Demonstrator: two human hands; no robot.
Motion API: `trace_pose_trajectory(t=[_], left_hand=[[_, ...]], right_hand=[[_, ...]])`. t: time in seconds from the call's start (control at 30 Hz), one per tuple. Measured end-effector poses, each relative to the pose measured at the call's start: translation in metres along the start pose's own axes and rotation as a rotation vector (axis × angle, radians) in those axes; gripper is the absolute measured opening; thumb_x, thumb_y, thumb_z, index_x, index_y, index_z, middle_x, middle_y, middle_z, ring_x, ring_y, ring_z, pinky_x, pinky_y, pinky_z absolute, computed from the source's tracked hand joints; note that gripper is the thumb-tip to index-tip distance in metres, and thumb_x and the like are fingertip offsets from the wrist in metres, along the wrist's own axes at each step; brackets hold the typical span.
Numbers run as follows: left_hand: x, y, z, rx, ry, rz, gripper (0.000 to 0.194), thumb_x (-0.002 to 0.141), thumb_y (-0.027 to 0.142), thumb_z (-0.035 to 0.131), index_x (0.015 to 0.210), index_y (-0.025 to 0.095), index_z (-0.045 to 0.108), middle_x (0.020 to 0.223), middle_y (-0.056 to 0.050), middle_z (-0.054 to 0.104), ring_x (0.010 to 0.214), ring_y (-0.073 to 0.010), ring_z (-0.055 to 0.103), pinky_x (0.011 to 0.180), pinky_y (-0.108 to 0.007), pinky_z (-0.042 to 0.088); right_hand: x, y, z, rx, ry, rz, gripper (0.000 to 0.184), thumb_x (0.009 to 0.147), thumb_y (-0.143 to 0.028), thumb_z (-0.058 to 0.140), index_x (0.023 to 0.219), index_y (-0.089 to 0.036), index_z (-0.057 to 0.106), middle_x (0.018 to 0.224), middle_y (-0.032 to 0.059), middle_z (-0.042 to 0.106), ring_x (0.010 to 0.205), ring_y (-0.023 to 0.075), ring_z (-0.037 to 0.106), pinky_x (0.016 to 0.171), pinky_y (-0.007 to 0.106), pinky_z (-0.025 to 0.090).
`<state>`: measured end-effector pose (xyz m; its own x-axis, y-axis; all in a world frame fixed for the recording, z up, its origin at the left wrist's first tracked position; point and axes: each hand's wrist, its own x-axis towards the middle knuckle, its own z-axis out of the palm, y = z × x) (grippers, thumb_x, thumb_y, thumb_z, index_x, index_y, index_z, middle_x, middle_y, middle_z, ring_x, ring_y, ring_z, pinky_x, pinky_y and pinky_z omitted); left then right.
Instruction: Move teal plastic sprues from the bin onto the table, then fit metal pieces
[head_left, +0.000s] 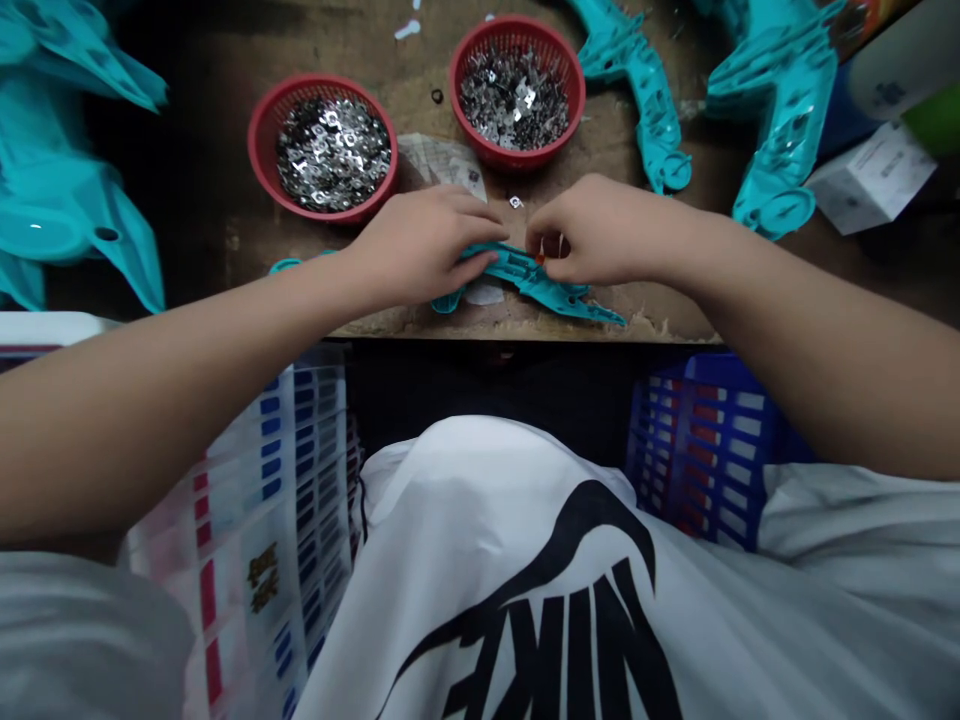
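now hands [420, 245] [607, 232] curled over teal plastic pc [534, 276]

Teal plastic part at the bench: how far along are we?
Done: more teal parts lie around the bench, finished or not I can't tell. In hand: your left hand and right hand hold one teal part. Left: two red baskets hold plenty of metal pieces.

Printed in black across the white T-shirt [480, 560], upside down to the head camera: the brand word NIKE [562, 640] beneath a large swoosh [555, 540], its letters cut off by the bottom edge of the view. Gold characters [262, 578] on the striped plastic crate [240, 500], too small to read. Small print on the white carton [874, 180], likewise unreadable.
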<state>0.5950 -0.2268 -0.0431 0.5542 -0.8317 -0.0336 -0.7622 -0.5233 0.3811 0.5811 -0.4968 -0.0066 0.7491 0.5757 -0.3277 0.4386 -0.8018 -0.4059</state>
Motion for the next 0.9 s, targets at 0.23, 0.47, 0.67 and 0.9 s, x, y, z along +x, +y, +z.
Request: trace_pose_trajectory(t=[0.23, 0.47, 0.67, 0.9], left_hand=[[-0.001, 0.002, 0.006, 0.075, -0.054, -0.013, 0.053, 0.118, 0.041, 0.049, 0.153, 0.02, 0.083, 0.149, -0.013, 0.083, 0.138, -0.0369, 0.076, 0.116, -0.058, 0.063], [-0.002, 0.005, 0.006, 0.099, -0.05, -0.004, 0.055, 0.118, 0.043, 0.048, 0.153, 0.02, 0.083, 0.15, -0.013, 0.082, 0.138, -0.0393, 0.076, 0.112, -0.06, 0.064], [-0.002, 0.006, 0.008, 0.052, -0.029, -0.063, 0.053, 0.117, 0.047, 0.053, 0.154, 0.023, 0.082, 0.15, -0.012, 0.082, 0.14, -0.0361, 0.074, 0.118, -0.058, 0.062], [-0.002, 0.002, 0.014, -0.023, 0.104, -0.104, 0.05, 0.114, 0.063, 0.059, 0.145, 0.035, 0.087, 0.133, -0.007, 0.087, 0.128, -0.0353, 0.076, 0.11, -0.056, 0.062]], right_hand=[[0.002, -0.003, 0.003, -0.049, -0.023, 0.01, 0.021, 0.091, -0.024, 0.083, 0.11, -0.029, 0.089, 0.102, 0.0073, 0.089, 0.099, 0.0329, 0.082, 0.09, 0.042, 0.06], [0.0, -0.009, -0.001, -0.057, -0.054, 0.049, 0.024, 0.092, -0.026, 0.083, 0.114, -0.03, 0.09, 0.106, 0.0086, 0.09, 0.107, 0.0366, 0.083, 0.09, 0.043, 0.059], [0.001, -0.006, -0.002, -0.066, -0.062, 0.04, 0.029, 0.095, -0.03, 0.08, 0.122, -0.033, 0.09, 0.109, 0.0076, 0.091, 0.111, 0.0382, 0.083, 0.091, 0.044, 0.06], [-0.007, -0.015, -0.008, -0.006, 0.009, 0.005, 0.022, 0.092, -0.031, 0.081, 0.113, -0.033, 0.09, 0.107, 0.006, 0.09, 0.104, 0.0351, 0.084, 0.091, 0.044, 0.061]])
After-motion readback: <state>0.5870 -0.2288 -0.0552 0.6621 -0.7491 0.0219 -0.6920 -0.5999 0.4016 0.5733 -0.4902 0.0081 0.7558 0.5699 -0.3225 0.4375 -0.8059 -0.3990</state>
